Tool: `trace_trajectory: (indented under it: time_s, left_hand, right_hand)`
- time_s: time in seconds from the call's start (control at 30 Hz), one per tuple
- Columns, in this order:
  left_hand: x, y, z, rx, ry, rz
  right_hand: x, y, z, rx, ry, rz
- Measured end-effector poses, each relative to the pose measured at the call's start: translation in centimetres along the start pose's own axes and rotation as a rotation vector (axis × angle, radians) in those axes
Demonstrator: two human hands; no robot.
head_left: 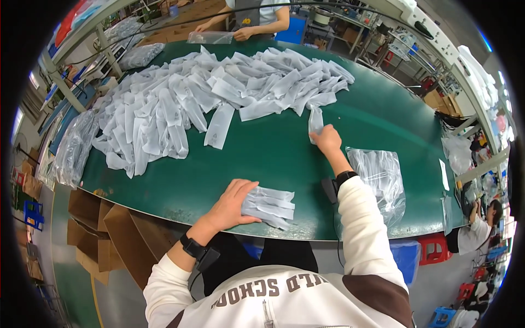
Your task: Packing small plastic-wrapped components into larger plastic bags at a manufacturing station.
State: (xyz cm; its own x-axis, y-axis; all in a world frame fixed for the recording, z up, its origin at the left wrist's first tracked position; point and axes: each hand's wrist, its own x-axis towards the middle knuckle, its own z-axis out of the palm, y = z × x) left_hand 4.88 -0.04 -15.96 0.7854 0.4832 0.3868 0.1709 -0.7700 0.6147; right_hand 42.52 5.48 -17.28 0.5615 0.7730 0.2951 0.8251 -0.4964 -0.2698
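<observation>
My left hand (232,206) is closed around the left end of a small bundle of frosted plastic pouches (269,206), which lies flat near the table's front edge. Farther off to the right, my right hand (327,140) pinches the near end of a single frosted pouch (315,121) beside the big pile. That pile of narrow, whitish pouches (180,104) covers the far and left parts of the green table (262,153). One loose pouch (220,127) sticks out at the pile's front. What the pouches contain is hard to make out.
A clear bag packed with pouches (377,183) lies right of my right forearm. Another clear bundle (75,147) rests at the table's left edge. Open cardboard boxes (128,232) stand below on the left. Across the table, a person's hands (243,34) are near a clear bag (210,37).
</observation>
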Motion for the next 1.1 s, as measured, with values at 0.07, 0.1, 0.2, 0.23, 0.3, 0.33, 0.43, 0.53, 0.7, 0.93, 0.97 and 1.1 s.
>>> trace_trajectory:
  time_s: [0.07, 0.1, 0.2, 0.23, 0.3, 0.33, 0.43, 0.53, 0.7, 0.93, 0.97, 1.1]
  left_hand:
    - [0.0, -0.1, -0.2, -0.001, 0.007, -0.003]
    - [-0.2, -0.2, -0.1, -0.013, 0.005, -0.018]
    - [-0.8, -0.8, 0.1, -0.016, -0.011, -0.051]
    - [-1.2, -1.0, 0.0, -0.007, -0.025, -0.066]
    - [-0.6, -1.0, -0.8, 0.033, -0.025, -0.079]
    - [0.1, -0.4, -0.8, 0.098, 0.026, -0.001]
    - [1.4, 0.2, -1.0, 0.202, 0.067, 0.085]
    - [2.0, -0.4, -0.8, 0.236, 0.044, 0.109]
    - [1.5, -2.1, 0.1, -0.001, -0.113, 0.065]
    - [2.7, -2.3, 1.0, 0.037, -0.075, -0.014]
    - [2.6, -2.6, 0.8, 0.065, -0.078, 0.038]
    - [1.9, -2.8, 0.2, 0.192, -0.123, 0.157]
  right_hand:
    - [0.7, 0.0, 0.5, 0.032, -0.078, 0.004]
    - [0.5, 0.0, 0.8, 0.113, -0.128, -0.052]
    - [-1.6, -1.0, 1.0, 0.328, -0.253, -0.292]
    - [-3.3, -1.7, 0.6, 0.382, -0.274, -0.421]
    - [-6.2, -2.5, -1.3, 0.43, -0.383, -0.513]
    - [-7.6, -2.6, -2.2, 0.437, -0.444, -0.562]
    - [-10.8, -3.9, -4.8, 0.464, -0.615, -0.655]
    - [-12.3, -4.7, -5.4, 0.532, -0.681, -0.726]
    - [-10.6, -5.3, -7.5, 0.455, -0.972, -0.669]
    - [-16.9, -8.2, -8.5, 0.176, -0.272, -0.94]
    - [-17.1, -8.0, -8.4, 0.178, -0.271, -0.944]
    - [-17.4, -7.4, -7.5, 0.343, -0.329, -0.939]
